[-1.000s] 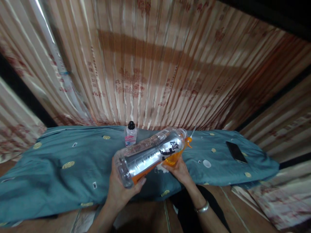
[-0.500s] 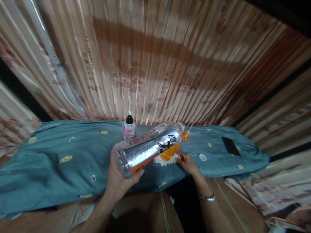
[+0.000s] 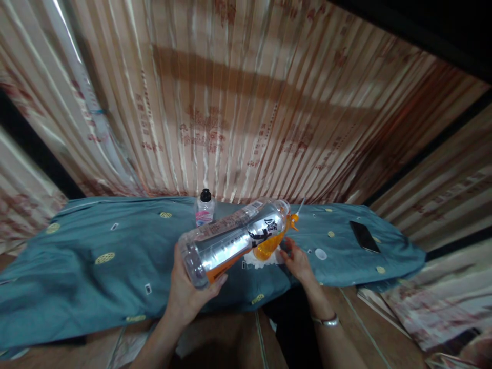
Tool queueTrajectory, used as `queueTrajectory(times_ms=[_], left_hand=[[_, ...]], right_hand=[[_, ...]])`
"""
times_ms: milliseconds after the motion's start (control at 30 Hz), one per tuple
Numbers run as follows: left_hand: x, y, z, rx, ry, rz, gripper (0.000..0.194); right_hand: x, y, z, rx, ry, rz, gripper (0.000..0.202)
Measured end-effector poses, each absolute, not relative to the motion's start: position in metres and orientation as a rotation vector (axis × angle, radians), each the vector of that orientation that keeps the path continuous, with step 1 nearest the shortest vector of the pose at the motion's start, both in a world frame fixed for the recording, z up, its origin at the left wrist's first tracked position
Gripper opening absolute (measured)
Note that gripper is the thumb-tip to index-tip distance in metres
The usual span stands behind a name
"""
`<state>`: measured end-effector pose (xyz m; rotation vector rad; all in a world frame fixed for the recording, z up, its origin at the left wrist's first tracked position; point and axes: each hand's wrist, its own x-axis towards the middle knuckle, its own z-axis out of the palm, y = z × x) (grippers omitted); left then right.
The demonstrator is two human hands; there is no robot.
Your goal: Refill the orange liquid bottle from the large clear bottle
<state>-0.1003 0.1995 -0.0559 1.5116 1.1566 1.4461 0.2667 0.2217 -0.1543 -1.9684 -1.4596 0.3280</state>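
Note:
My left hand (image 3: 192,292) is wrapped around the base end of a large clear plastic bottle (image 3: 230,243) with a silver and orange label. The bottle is tilted, its neck up and to the right. Partly hidden behind it is a smaller orange bottle (image 3: 266,249), on a crumpled white tissue (image 3: 265,262). My right hand (image 3: 298,261) has curled fingers at the right side of the orange bottle, by the tissue's edge; the exact contact is hard to see. Beyond the large bottle's neck shows an orange spray head (image 3: 294,220) with a thin pale tube pointing upward.
A small clear bottle with a black cap (image 3: 205,207) stands at the back of the teal cloth (image 3: 126,277). A black phone (image 3: 364,237) and a white disc (image 3: 320,254) lie to the right. A patterned curtain (image 3: 246,102) hangs behind.
The view has tilted slightly, so things sit a little lower. My right hand has shifted slightly beside the orange bottle. My left hand still holds the large bottle at about the same tilt.

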Motion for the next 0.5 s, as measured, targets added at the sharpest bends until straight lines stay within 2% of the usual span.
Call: queueTrajectory(times_ms=[233, 300, 400, 500], left_hand=[[-0.094, 0.199, -0.05, 1.518, 1.178, 1.488, 0.074], [-0.09, 0.198, -0.048, 1.496, 1.181, 1.534, 0.071], [-0.086, 0.198, -0.047, 1.459, 1.196, 1.572, 0.072], [-0.084, 0.198, -0.048, 1.42, 1.204, 1.569, 0.075]], right_hand=[[0.261, 0.22, -0.151, -1.503, -1.407, 0.784, 0.104], [0.255, 0.22, -0.147, -1.464, -1.386, 0.85, 0.114], [0.245, 0.221, -0.145, -1.428, -1.334, 0.9, 0.117], [0.237, 0.226, -0.146, -1.414, -1.298, 0.873, 0.108]])
